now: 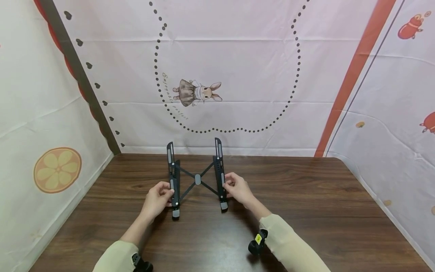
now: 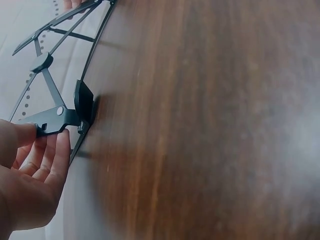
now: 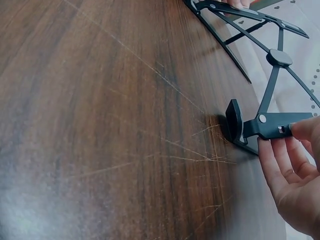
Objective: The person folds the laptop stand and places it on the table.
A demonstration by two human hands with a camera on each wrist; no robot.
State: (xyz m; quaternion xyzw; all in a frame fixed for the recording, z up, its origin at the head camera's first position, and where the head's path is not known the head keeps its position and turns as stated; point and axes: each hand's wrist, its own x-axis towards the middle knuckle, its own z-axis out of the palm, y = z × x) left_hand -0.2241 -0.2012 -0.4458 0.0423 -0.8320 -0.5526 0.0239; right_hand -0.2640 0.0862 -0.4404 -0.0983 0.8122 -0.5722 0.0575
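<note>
A black folding stand [image 1: 197, 177] with two long side rails and a crossed X brace stands on the dark wooden table [image 1: 306, 211]. My left hand [image 1: 158, 198] pinches the left rail [image 2: 52, 120] near its front end. On the other side my right hand [image 1: 238, 189] pinches the right rail [image 3: 280, 125]. In both wrist views the rail's front foot [image 2: 84, 102] [image 3: 234, 121] rests on the wood. The rails rise toward the back wall.
A printed cloth backdrop [image 1: 238, 75] closes off the back and both sides of the table. The tabletop around the stand shows bare wood with fine scratches [image 3: 165, 145]. A wrist camera mount [image 1: 257, 241] sits on my right forearm.
</note>
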